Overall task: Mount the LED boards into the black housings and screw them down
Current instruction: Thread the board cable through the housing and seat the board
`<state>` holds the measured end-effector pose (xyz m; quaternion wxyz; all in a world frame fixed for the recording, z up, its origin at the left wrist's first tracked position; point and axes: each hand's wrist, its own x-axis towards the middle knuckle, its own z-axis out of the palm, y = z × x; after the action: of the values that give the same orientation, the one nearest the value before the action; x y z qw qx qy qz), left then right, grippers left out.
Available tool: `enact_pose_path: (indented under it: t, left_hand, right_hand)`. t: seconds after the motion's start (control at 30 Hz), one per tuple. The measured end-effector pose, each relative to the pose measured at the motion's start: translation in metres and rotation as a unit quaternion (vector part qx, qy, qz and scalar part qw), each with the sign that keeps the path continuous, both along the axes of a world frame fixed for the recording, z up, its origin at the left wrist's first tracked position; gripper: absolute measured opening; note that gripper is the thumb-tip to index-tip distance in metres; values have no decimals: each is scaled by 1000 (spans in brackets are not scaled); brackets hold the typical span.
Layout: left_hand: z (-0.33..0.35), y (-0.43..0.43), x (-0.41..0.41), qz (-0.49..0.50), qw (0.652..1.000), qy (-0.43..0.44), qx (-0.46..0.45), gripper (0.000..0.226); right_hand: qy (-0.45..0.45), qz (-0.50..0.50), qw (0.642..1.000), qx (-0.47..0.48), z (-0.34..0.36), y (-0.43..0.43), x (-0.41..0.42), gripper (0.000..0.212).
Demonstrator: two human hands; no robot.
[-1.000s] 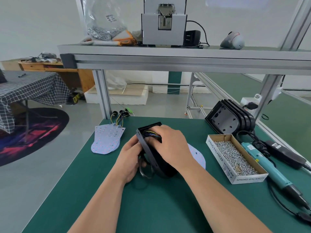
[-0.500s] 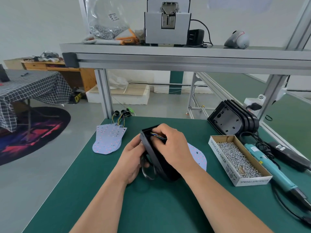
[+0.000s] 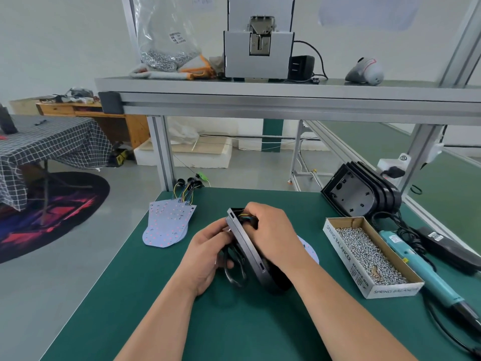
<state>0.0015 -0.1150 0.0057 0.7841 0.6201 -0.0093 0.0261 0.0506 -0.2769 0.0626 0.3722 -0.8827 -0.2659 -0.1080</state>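
Note:
A black housing stands on edge at the middle of the green mat. My right hand grips it from the right, fingers curled over its top rim where yellow and blue wires show. My left hand holds its back on the left, by a black cable loop. A white LED board lies flat behind my right hand, mostly hidden. A stack of LED boards with wires lies at the left. Spare black housings lean at the back right.
A cardboard box of screws sits right of my hands. A teal electric screwdriver with its cable and a black power brick lie at the far right. An aluminium shelf spans overhead.
My hands have shifted a little on the housing; the right hand's fingers moved further over its top rim. The housing stays on edge in the same place.

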Motion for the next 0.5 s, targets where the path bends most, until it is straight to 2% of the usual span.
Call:
enact_pose_path:
  t: [0.3,0.5]
  left_hand:
    - [-1,-2,0,10,1000,-16,-12,30]
    - [-3,-2,3,19,999,-24,-17,28]
  right_hand:
    - [-20,10,996,-83,9,3,-6,17]
    - [-9,-13,1000,-14,8,0,-8,4]
